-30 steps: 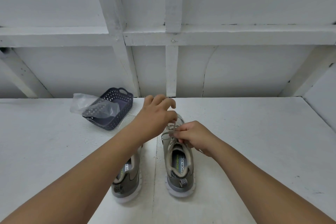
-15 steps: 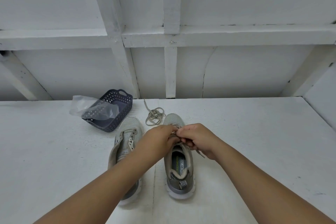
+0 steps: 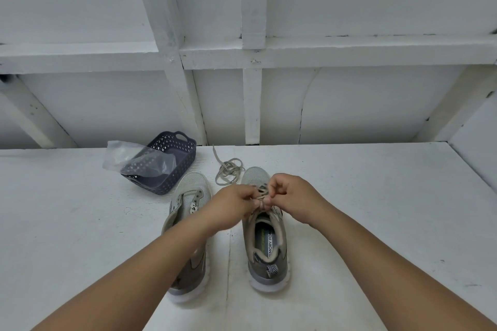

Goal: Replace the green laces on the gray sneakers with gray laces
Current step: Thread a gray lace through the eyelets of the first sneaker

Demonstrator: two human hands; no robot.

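Note:
Two gray sneakers stand side by side on the white table, toes pointing away from me. The left sneaker has bare eyelets with no lace. Over the right sneaker, my left hand and my right hand meet at the laced part, each pinching the gray lace with curled fingers. A loose gray lace lies in a tangle just beyond the toes, between the two shoes. No green lace shows.
A dark perforated plastic basket sits at the back left with a clear plastic bag hanging out of it. Behind the table rises a white wooden framed wall.
My left hand came back from beyond the shoes to the right sneaker's lacing. Both hands now pinch the lace there. The loose lace beyond the toes has come into sight.

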